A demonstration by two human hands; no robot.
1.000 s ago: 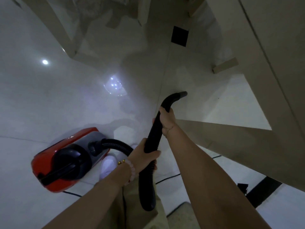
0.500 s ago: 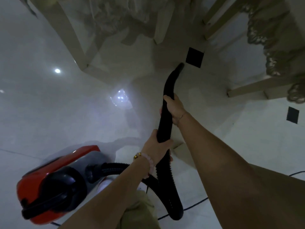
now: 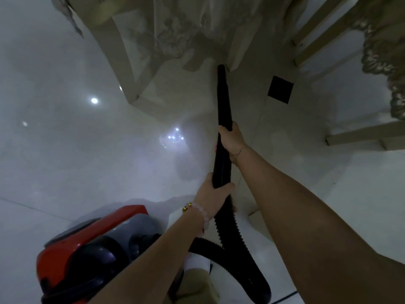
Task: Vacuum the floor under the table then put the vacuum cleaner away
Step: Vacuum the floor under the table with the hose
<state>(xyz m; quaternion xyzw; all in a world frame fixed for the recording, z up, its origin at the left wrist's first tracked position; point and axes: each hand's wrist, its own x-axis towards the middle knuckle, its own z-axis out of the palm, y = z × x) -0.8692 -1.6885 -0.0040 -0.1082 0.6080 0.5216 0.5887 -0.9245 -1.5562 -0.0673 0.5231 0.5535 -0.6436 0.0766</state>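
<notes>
Over white floor (image 3: pixel 65 161), hose (image 3: pixel 223 95) passes through left grip (image 3: pixel 213 196), right grip (image 3: pixel 231 139).

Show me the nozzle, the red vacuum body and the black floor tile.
nozzle (image 3: pixel 221 72): head view, its tip.
vacuum body (image 3: pixel 63 257): head view, red shell.
black tile (image 3: pixel 280 89): head view, its middle.
</notes>
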